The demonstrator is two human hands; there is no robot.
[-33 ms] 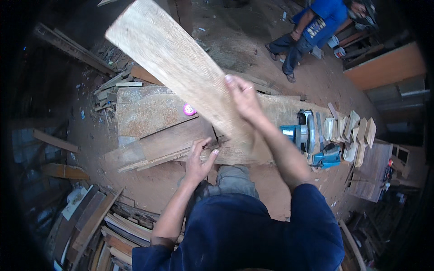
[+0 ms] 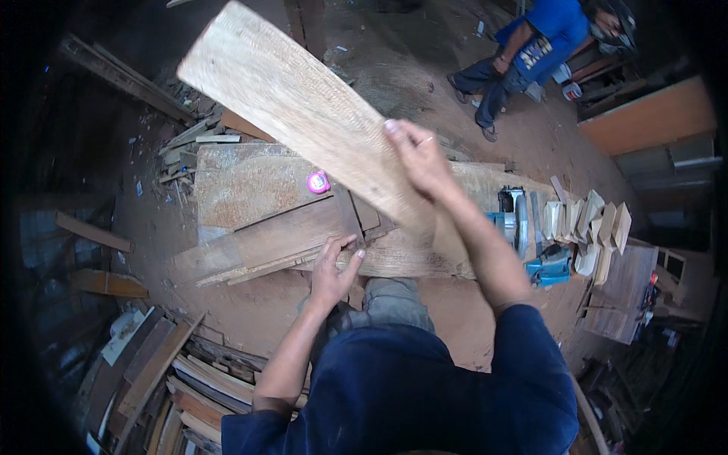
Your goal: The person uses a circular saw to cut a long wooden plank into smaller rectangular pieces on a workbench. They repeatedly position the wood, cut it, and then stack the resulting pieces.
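Dim workshop floor [image 2: 459, 311], white tubs [image 2: 571, 91] stood far right, contents too small to tell, pale grained board [image 2: 288, 98] slanted above worktop [image 2: 243, 186] toward far left, right hand [image 2: 425, 163] pinched its edge, left hand [image 2: 332, 273] loosely spread near dark plank [image 2: 296, 227].

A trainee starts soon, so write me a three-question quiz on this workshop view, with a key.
1. True or false: the right hand grips the pale board.

2. Multiple choice: what lies toward the picture's right end of the work surface?
a) a round pink object
b) teal power tools
c) a glass jar

3. Fill in the blank: the other person, standing at the upper right, wears a ____ shirt.

Key: 1. True. 2. b. 3. blue.
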